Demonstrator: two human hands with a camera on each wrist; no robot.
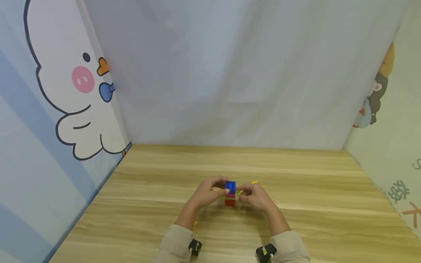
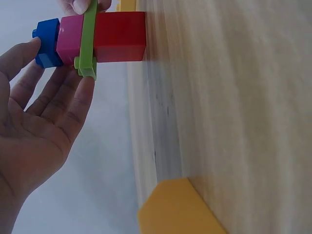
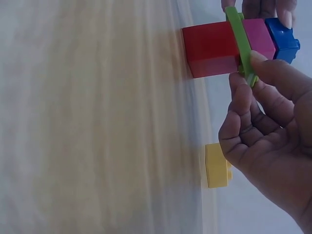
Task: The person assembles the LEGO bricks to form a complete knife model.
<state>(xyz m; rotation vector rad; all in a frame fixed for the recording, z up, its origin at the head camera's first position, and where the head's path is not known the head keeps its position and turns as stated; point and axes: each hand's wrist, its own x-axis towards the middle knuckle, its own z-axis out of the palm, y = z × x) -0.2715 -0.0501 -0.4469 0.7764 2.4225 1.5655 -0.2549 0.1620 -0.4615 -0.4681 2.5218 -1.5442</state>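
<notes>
A stack stands upright on the table: a red block at the bottom, a long thin green plate across it, a pink block, and a blue block on top. The blue block sits slightly tilted on the pink one in the left wrist view. My left hand pinches the blue block between thumb and fingers, its lower fingers touching the green plate's end. On the other side, my right hand pinches the green plate's other end between thumb and curled fingers.
A yellow block rests on the table beyond my right hand. Another orange-yellow piece lies near my left forearm. A pale curtain hangs behind the wooden table, with printed panels at both sides.
</notes>
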